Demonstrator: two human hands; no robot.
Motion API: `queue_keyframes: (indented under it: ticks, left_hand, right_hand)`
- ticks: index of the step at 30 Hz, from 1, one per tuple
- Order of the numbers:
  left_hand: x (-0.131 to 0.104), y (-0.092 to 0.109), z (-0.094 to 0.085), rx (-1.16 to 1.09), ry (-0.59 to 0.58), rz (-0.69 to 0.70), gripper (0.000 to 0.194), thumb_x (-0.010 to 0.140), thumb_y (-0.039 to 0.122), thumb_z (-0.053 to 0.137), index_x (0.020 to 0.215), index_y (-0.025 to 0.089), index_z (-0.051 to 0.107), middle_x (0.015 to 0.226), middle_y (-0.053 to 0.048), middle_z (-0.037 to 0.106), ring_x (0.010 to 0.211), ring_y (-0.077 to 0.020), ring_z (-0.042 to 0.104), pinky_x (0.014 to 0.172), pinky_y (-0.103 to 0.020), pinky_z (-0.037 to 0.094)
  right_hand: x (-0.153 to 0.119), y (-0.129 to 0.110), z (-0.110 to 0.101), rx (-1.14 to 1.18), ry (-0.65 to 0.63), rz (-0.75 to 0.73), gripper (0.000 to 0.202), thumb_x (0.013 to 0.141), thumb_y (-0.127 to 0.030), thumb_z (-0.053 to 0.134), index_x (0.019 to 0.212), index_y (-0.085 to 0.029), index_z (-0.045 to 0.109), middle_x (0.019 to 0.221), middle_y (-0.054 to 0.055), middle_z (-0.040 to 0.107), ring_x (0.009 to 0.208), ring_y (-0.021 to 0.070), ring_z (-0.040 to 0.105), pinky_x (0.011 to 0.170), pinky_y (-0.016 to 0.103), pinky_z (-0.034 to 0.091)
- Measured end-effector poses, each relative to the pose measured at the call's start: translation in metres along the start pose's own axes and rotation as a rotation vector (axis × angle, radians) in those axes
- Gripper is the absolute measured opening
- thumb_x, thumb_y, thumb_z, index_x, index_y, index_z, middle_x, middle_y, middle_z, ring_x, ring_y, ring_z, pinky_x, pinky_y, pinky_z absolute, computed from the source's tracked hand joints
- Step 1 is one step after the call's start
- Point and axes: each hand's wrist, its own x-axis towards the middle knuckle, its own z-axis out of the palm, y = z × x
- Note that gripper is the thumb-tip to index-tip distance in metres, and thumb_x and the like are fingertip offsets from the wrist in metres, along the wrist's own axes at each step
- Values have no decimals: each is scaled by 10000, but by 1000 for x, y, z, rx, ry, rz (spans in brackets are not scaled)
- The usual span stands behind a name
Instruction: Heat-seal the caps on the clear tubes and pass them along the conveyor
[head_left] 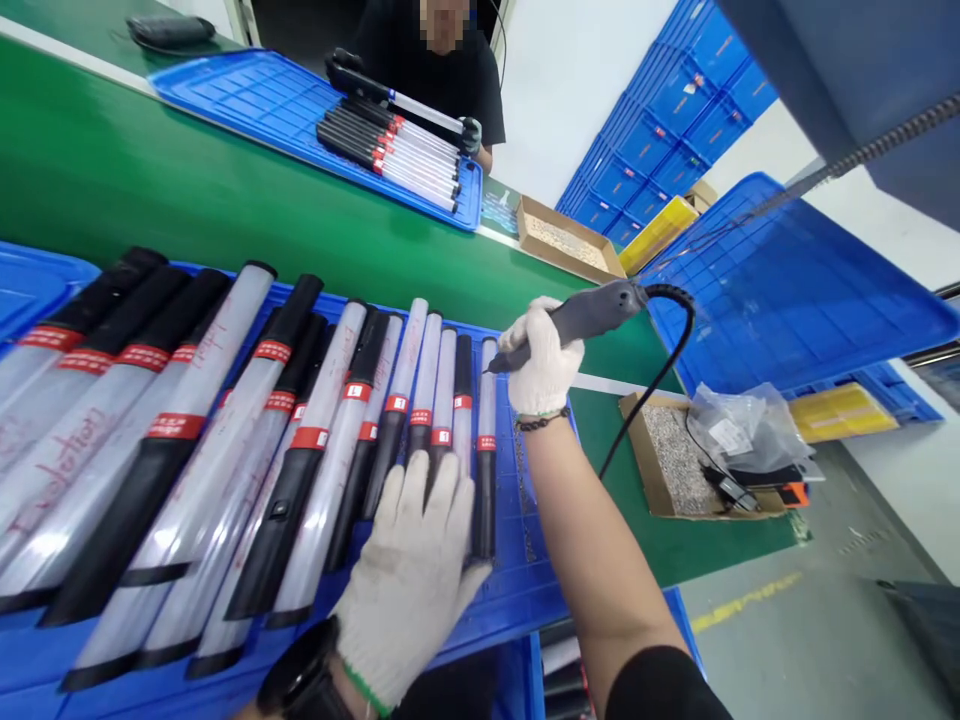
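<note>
Wrapped in a white glove, my right hand (pixel 544 365) grips a dark grey electric screwdriver (pixel 596 310), its tip pointing left near the upper end of the rightmost tube. A black cable runs from the tool's back end. My gloved left hand (pixel 416 560) lies palm down with fingers stretched over the lower ends of several tubes. These black-and-clear tubes (pixel 277 430) carry red label bands and lie side by side on a blue tray (pixel 517 590). The rightmost tube (pixel 487 450) lies beside my left thumb. Whether the tool's tip touches it, I cannot tell.
Across the green table (pixel 225 190), a co-worker in a black shirt holds a tube over another blue tray (pixel 247 90). To the right stands a cardboard box (pixel 667 460) of small metal parts. Farther back are a shallow box (pixel 566 240) and stacked blue crates (pixel 652 120).
</note>
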Motion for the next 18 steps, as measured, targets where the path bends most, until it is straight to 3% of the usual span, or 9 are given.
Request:
queue_keyframes:
  ticks: [3, 9, 13, 18]
  left_hand:
    - [-1, 0, -1, -11, -21, 60, 848, 814, 677, 968, 1528, 254, 792, 1730, -167, 620, 1613, -561, 521, 1340, -773, 429]
    - [-5, 0, 5, 17, 2, 2, 972, 777, 684, 984, 1535, 116, 768, 1691, -269, 627, 1611, -558, 529, 1348, -720, 449]
    - [-10, -3, 8, 17, 33, 14, 1088, 770, 672, 988, 1609, 50, 683, 1720, -304, 579, 1609, -551, 533, 1350, -701, 449]
    - [-13, -3, 10, 11, 57, 20, 1100, 806, 666, 963, 1639, 24, 639, 1730, -315, 564, 1611, -548, 525, 1349, -690, 437]
  right_hand:
    - [8, 18, 6, 24, 43, 13, 359, 819, -485, 848, 913, -265, 582, 530, -126, 477, 432, 122, 449, 484, 311, 427]
    - [11, 37, 11, 65, 98, 54, 401, 775, -487, 887, 876, -264, 569, 515, -135, 457, 417, 109, 440, 461, 299, 400]
    - [10, 38, 11, 80, 97, 64, 383, 762, -471, 882, 853, -264, 573, 497, -140, 450, 404, 101, 428, 453, 282, 389]
    - [8, 37, 11, 90, 89, 79, 371, 757, -454, 887, 846, -262, 582, 491, -140, 441, 398, 103, 419, 443, 276, 379]
